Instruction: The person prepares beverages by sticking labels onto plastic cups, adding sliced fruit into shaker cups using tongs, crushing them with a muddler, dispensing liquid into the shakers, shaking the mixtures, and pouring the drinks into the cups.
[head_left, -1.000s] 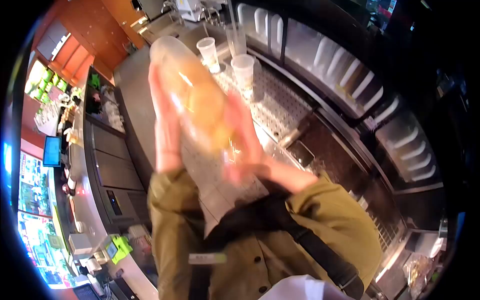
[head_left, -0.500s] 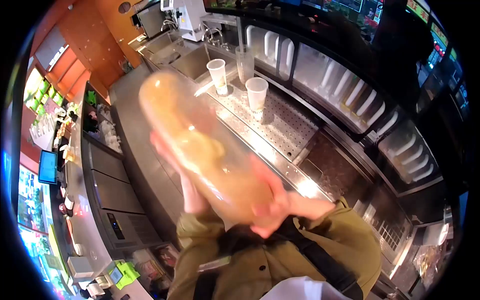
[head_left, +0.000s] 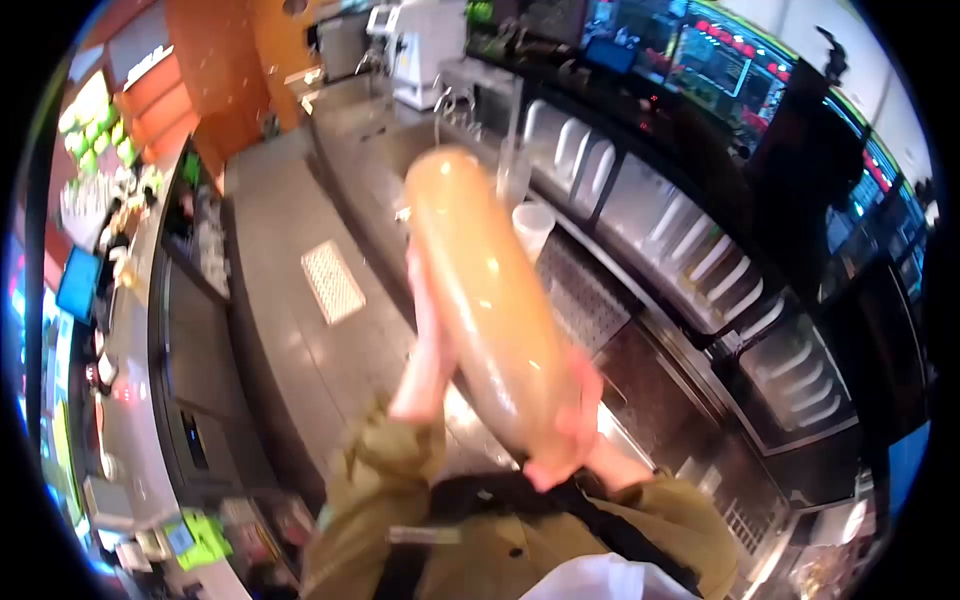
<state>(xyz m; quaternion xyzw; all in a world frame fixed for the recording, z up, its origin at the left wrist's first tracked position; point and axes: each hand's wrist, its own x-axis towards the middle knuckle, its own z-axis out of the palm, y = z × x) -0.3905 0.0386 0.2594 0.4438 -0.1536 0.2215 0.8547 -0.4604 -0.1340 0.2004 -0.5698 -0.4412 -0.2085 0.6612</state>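
Observation:
A long, rounded clear shaker (head_left: 485, 290) filled with cloudy orange-tan liquid is held out in front of my chest, tilted up and away to the left. My left hand (head_left: 428, 325) wraps its left side, with most of the fingers hidden behind it. Around the lower right end closes my right hand (head_left: 572, 415), the fingers slightly blurred. Just beyond the shaker, a white plastic cup (head_left: 533, 225) stands on the perforated metal drip tray (head_left: 590, 300). A tall clear cup (head_left: 513, 175) is partly covered behind the shaker.
A metal sink counter with a faucet (head_left: 455, 105) and a white machine (head_left: 420, 55) lies ahead. Clear bins with white handles (head_left: 690, 240) line the right. On the floor is a perforated plate (head_left: 333, 282). A counter with a tablet (head_left: 78, 280) runs along the left.
The shaker has swung right and tilted more upright, with both hands still on it. It now covers one of the cups. The view has shifted, bringing the floor plate into sight.

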